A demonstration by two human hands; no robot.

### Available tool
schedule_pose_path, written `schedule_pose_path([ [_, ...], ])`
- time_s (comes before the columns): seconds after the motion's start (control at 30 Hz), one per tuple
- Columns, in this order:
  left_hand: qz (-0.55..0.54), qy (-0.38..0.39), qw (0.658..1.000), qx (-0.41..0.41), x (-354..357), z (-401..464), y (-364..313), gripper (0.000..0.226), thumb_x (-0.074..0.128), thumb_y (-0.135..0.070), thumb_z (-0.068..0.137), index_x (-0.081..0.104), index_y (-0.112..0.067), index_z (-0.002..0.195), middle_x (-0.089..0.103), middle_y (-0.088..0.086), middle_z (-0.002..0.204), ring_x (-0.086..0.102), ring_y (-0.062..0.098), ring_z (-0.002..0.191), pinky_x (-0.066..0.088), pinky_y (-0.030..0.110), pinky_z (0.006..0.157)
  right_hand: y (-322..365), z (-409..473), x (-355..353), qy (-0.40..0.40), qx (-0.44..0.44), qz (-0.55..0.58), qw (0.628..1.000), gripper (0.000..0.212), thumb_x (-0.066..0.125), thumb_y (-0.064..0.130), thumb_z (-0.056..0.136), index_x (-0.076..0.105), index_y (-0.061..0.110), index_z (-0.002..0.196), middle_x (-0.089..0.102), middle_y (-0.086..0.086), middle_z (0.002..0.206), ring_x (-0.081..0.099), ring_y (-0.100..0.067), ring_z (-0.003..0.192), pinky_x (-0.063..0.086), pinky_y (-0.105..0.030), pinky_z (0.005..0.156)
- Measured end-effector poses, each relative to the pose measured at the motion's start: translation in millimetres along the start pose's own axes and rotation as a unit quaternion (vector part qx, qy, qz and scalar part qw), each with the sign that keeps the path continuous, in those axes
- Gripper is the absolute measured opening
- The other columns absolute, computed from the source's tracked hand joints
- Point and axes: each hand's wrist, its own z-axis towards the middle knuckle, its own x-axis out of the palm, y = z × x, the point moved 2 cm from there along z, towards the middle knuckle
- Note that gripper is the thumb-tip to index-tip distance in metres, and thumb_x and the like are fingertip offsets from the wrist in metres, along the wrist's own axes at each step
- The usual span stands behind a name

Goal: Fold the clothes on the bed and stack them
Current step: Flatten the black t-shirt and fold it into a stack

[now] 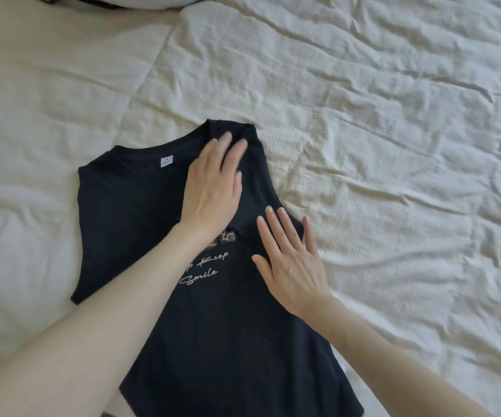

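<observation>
The black T-shirt lies front-up on the bed, under both palms. The left hand presses flat, fingers straight, on the folded-in sleeve near the collar. The right hand, likewise flat and grasping nothing, should smooth outward along the fold before the next fold.

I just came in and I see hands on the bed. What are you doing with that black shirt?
A person is folding a black T-shirt on the bed. It lies front up on the cream cover, with gold writing and a small white neck label showing. The right side seems already folded in over the front. The left hand presses flat near the collar, and the right hand lies flat on the folded edge, smoothing it. The other side is not folded yet, and no stack is in view.
</observation>
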Motion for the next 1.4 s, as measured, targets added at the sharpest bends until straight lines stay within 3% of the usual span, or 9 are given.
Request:
schedule_pose_path([
  [0.23,0.068,0.194,0.974,-0.096,-1,-163,5,0.051,0.037,-0.031,0.099,0.026,-0.021,0.148,0.014,0.006,0.158,0.002,0.032,0.146,0.001,0.054,0.114,10,-74,18,0.066,0.085,0.043,0.993,0.059,0.043,0.034,0.097,0.024,0.013,0.148,0.010,-0.007,0.156,0.003,-0.025,0.143,0.005,-0.052,0.115],
  [0.33,-0.008,0.154,0.977,-0.147,-20,-221,2,0.043,0.051,-0.011,0.094,0.048,-0.012,0.137,0.034,0.012,0.150,0.022,0.033,0.142,0.016,0.052,0.114,12,-112,19,0.084,0.098,0.072,0.989,0.055,0.045,0.028,0.097,0.027,0.014,0.148,0.010,-0.006,0.156,0.005,-0.023,0.144,0.007,-0.049,0.116],
  [0.43,-0.069,0.026,0.965,-0.253,-42,-268,12,0.036,0.054,0.003,0.088,0.056,-0.003,0.124,0.049,0.017,0.134,0.043,0.034,0.127,0.038,0.049,0.105,8,-138,12,0.011,0.155,0.131,0.979,0.047,0.054,0.014,0.093,0.044,0.004,0.138,0.042,-0.015,0.145,0.039,-0.032,0.134,0.035,-0.047,0.107],
  [0.63,-0.317,-0.045,0.772,-0.549,-49,-304,56,0.025,0.054,-0.020,0.094,0.052,-0.007,0.116,0.055,0.009,0.119,0.054,0.026,0.109,0.046,0.039,0.095,-13,-164,12,0.074,0.405,0.250,0.876,0.026,0.058,0.033,0.091,0.057,0.013,0.108,0.062,0.000,0.100,0.055,-0.015,0.083,0.041,-0.028,0.068],
  [0.9,-0.512,0.087,0.678,-0.520,-40,-345,42,0.029,0.058,-0.029,0.092,0.058,-0.014,0.117,0.066,-0.001,0.114,0.060,0.016,0.109,0.046,0.037,0.098,-26,-174,1,0.081,0.476,0.397,0.781,0.037,0.042,0.018,0.094,0.046,-0.018,0.088,0.040,-0.030,0.074,0.038,-0.023,0.072,0.030,-0.034,0.067],
  [1.07,-0.531,0.009,0.639,-0.556,-41,-367,31,0.017,0.051,-0.029,0.097,0.058,-0.019,0.108,0.065,0.000,0.110,0.060,0.020,0.105,0.047,0.041,0.093,-16,-184,1,0.069,0.406,0.341,0.845,0.037,0.039,0.024,0.096,0.029,0.018,0.061,0.031,0.006,0.056,0.029,-0.010,0.049,0.022,-0.020,0.046],
  [1.17,-0.548,0.057,0.610,-0.570,-36,-382,29,0.017,0.052,-0.027,0.096,0.061,-0.018,0.107,0.067,-0.002,0.108,0.063,0.016,0.098,0.050,0.037,0.084,-13,-199,3,0.102,0.385,0.334,0.855,0.016,0.054,0.029,0.094,0.056,0.013,0.097,0.061,-0.001,0.084,0.059,-0.017,0.077,0.046,-0.028,0.065],
  [1.23,-0.574,0.089,0.573,-0.578,-33,-391,27,0.011,0.058,-0.021,0.093,0.063,-0.018,0.102,0.070,-0.002,0.106,0.064,0.014,0.099,0.051,0.036,0.086,-17,-209,3,0.082,0.435,0.369,0.817,0.021,0.058,0.019,0.092,0.057,0.011,0.111,0.065,-0.006,0.099,0.062,-0.021,0.089,0.051,-0.036,0.079],
  [1.4,-0.616,0.023,0.539,-0.574,-40,-408,30,0.015,0.060,-0.016,0.090,0.064,-0.011,0.104,0.072,0.001,0.105,0.068,0.015,0.097,0.051,0.032,0.078,-27,-227,-2,0.040,0.501,0.545,0.671,0.008,0.059,0.007,0.090,0.064,0.006,0.084,0.067,-0.007,0.089,0.064,-0.018,0.083,0.050,-0.026,0.069],
])
